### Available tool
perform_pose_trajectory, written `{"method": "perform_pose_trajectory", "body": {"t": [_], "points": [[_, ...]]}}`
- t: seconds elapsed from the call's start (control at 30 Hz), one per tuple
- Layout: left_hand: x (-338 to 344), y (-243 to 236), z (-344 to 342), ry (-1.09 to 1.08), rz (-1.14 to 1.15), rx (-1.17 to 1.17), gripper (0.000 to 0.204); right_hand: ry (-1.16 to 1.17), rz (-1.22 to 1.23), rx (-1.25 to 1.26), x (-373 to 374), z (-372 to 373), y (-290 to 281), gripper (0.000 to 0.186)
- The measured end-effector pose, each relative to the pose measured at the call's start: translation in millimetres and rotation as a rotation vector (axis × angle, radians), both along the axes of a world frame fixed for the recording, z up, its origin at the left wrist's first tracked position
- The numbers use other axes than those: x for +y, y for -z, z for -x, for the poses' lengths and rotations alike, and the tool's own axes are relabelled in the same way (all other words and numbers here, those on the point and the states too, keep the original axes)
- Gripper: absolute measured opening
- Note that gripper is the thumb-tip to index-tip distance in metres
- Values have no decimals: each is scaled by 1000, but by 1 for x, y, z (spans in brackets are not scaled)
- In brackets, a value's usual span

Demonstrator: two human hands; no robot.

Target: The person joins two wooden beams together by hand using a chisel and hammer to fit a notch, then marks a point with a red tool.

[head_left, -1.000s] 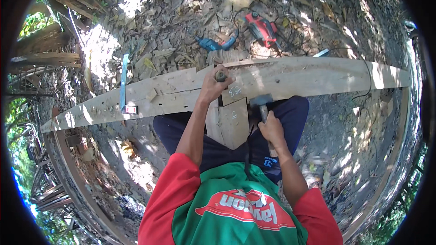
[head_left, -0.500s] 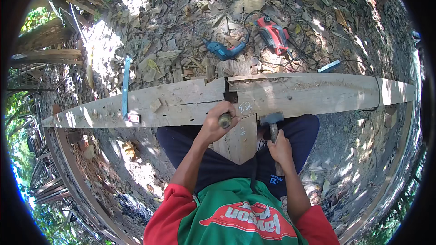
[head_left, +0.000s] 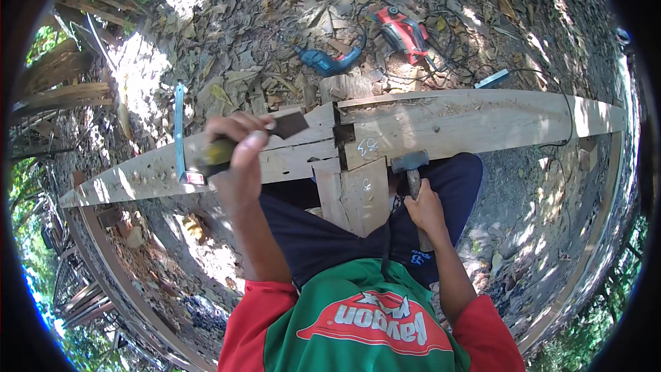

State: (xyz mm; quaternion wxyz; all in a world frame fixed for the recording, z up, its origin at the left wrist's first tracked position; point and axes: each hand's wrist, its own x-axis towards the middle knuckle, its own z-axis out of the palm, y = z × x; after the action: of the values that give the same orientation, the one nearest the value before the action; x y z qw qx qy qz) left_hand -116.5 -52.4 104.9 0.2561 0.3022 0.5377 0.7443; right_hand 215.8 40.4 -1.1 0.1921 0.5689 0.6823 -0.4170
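My left hand (head_left: pixel 242 151) is raised above the left part of a long plank (head_left: pixel 482 122), closed around the yellowish handle of a wide-bladed chisel (head_left: pixel 289 125). The chisel's flat blade points right, and the handle is smeared by motion. Low over my right thigh, my right hand (head_left: pixel 425 208) grips a hammer (head_left: pixel 411 160) by its wooden shaft, head up. Between the hands, the plank has a dark rectangular notch (head_left: pixel 344 132) at a joint. A shorter board (head_left: pixel 366 196) with chalky marks runs from the joint toward my lap.
A try square (head_left: pixel 180 134) lies across the plank's left part. Beyond the plank, on leaf-covered ground, are a blue drill (head_left: pixel 330 62), a red power tool (head_left: pixel 405 33) with a cord, and a small blue-grey bar (head_left: pixel 491 78). Stacked timber (head_left: pixel 69 96) lies far left.
My left hand has moved left and up from the joint with the chisel, uncovering the notch; the blade now shows. A small wood block on the plank's left is no longer visible. My right hand keeps the hammer.
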Motion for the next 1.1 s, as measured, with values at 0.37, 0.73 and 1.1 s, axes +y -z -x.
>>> {"method": "perform_pose_trajectory", "body": {"t": [0.37, 0.73, 1.1], "points": [[30, 99, -59, 290, 411, 79, 21, -25, -62, 51, -2, -3, -3, 39], [22, 92, -50, 389, 494, 118, 18, -49, -73, 123, 1, -12, 9, 40], [11, 72, -56, 331, 457, 74, 20, 212, 70, 365, 10, -23, 9, 35]]}}
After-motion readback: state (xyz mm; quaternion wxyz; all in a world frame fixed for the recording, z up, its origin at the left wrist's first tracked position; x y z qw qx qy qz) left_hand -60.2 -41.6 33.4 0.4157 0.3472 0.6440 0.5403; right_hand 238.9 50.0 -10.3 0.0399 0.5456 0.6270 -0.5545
